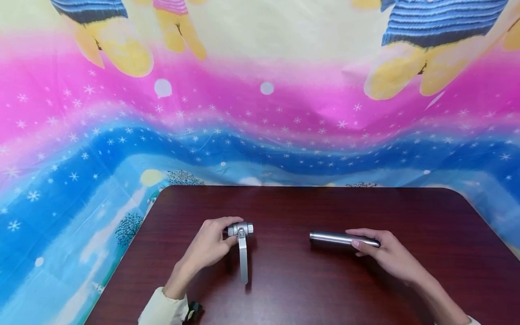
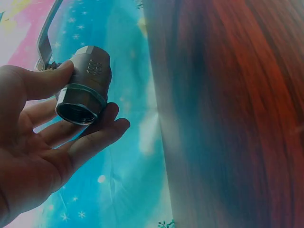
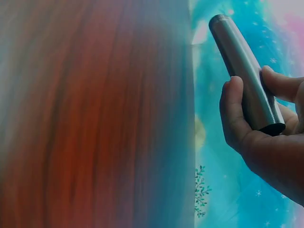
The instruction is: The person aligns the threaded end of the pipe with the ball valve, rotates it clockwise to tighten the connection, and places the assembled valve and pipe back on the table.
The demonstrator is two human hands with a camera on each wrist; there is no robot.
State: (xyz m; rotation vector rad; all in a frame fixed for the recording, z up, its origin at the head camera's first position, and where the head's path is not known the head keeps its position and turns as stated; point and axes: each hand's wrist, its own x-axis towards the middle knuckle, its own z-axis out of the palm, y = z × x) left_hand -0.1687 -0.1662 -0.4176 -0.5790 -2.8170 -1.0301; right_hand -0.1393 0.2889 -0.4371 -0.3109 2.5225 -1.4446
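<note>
My left hand pinches a metal ball valve between thumb and fingers, left of the table's middle. The valve's flat lever handle points toward me in the head view. In the left wrist view the valve body shows raised markings and an open threaded end. Over on the right, my right hand grips a smooth steel pipe near its right end. The pipe's free end points left, toward the valve, with a gap between them. In the right wrist view the thumb and fingers wrap the pipe.
A dark red wooden table with rounded far corners lies under both hands. Behind it hangs a pink and blue patterned cloth, which also runs along the table's sides. A small black object is by the left cuff.
</note>
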